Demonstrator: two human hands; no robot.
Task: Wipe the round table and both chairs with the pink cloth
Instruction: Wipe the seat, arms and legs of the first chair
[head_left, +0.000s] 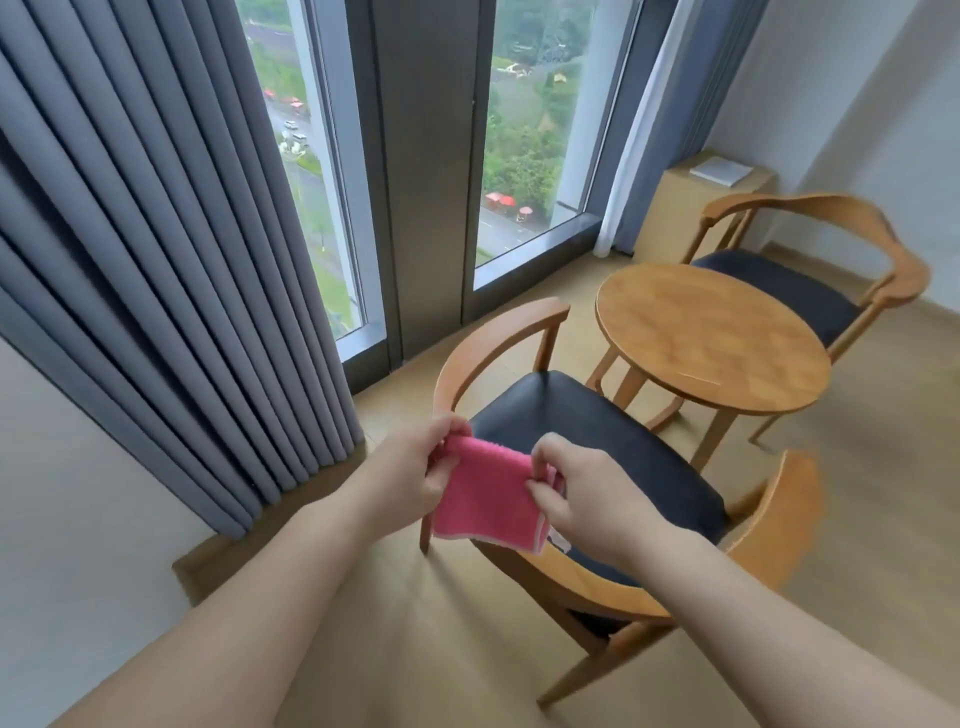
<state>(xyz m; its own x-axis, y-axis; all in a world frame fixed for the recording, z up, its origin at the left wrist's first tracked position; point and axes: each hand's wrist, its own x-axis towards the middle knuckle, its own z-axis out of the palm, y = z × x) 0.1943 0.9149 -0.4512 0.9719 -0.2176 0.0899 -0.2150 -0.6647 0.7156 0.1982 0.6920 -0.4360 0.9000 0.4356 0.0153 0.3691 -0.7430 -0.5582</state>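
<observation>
The pink cloth is held up in the air over the near chair, pinched at its upper corners by the left hand and the right hand, so that it hangs as a folded pad (probably being squared for wiping). The round surface and the far chair stand beyond, well apart from the cloth and not touched by it.

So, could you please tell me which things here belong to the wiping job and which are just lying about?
Part of the job:
- pink cloth, held by left hand and right hand
- round table
- near chair
- far chair

Just there:
- grey curtain
- wooden cabinet with a white booklet on top
</observation>
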